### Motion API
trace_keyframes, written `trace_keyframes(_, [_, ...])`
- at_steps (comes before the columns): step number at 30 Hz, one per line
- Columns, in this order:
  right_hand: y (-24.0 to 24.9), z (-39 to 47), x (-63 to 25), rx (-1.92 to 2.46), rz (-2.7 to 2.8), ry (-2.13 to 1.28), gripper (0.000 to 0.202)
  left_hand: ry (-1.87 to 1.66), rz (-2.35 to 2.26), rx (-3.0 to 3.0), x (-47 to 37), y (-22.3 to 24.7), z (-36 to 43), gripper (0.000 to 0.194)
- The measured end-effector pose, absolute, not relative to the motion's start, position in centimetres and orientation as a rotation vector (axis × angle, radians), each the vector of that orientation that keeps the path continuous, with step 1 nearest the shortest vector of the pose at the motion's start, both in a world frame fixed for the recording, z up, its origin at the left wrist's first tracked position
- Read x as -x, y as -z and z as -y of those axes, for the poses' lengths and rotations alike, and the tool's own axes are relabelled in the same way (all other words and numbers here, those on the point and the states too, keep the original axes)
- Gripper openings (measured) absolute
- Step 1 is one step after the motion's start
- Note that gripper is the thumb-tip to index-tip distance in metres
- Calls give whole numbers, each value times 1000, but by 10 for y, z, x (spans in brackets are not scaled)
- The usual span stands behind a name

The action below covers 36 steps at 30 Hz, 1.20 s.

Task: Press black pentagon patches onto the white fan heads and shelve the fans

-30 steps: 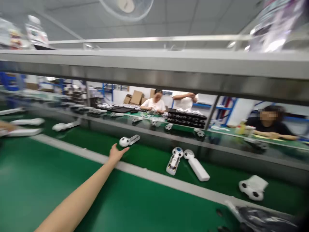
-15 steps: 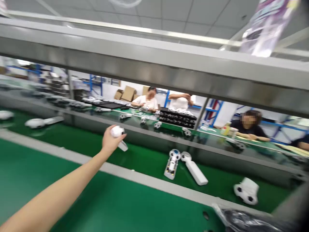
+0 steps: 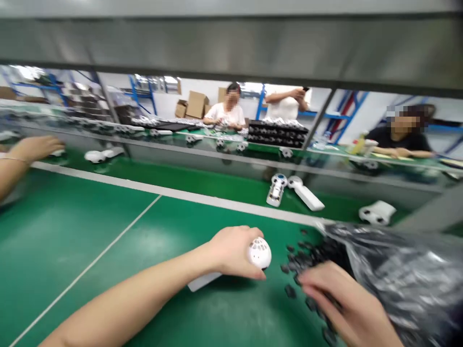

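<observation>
My left hand is closed round a white handheld fan just above the green work surface. Its round head has a slotted grille and faces right; part of its handle shows beneath my wrist. To the right, my right hand is among small black pieces spilled from a clear plastic bag. Its fingertips are pinched together, but blur hides whether a piece is between them.
On the green belt beyond the pale rail lie an opened fan body, a white fan and another white part. A co-worker's hand reaches in at left. People sit across the line.
My left hand has brought the fan from the belt to the near surface. My right hand has come into view at the black pieces, and a co-worker's hand at far left. The view tilts lower.
</observation>
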State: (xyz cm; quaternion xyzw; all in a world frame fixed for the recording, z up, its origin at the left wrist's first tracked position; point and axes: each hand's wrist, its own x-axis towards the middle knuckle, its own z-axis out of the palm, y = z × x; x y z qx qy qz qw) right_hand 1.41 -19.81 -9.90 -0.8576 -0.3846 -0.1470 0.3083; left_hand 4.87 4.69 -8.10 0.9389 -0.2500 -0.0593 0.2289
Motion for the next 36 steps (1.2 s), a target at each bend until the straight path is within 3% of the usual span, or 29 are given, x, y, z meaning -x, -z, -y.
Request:
trace_keyframes(7, [97,162,-32,2049,620,235,6,-65,828,-2654,-33,113,-22,87])
trace_keyframes(13, [118,155,-19,2014,696,234,7,214,761,-2494,-49,119,-42,83])
trace_keyframes(20, [127,151,-16,2177,766,272,8,247,694,-2435,-51,118,-43,82])
trace_keyframes(24, [129,149,-17,2145,706,242,9,227,696,-2453,-48,116,-41,72])
trace_keyframes(28, [130,150,-21,2102,637,194,17,210,682,-2483,-45,115,-38,66])
trace_keyframes(32, [130,152,-23,2090,583,41,46,218,669,-2491,-42,110,-36,59])
trace_keyframes(36, [130,151,-22,2034,633,-26,44,220,663,-2486,-41,107,-34,53])
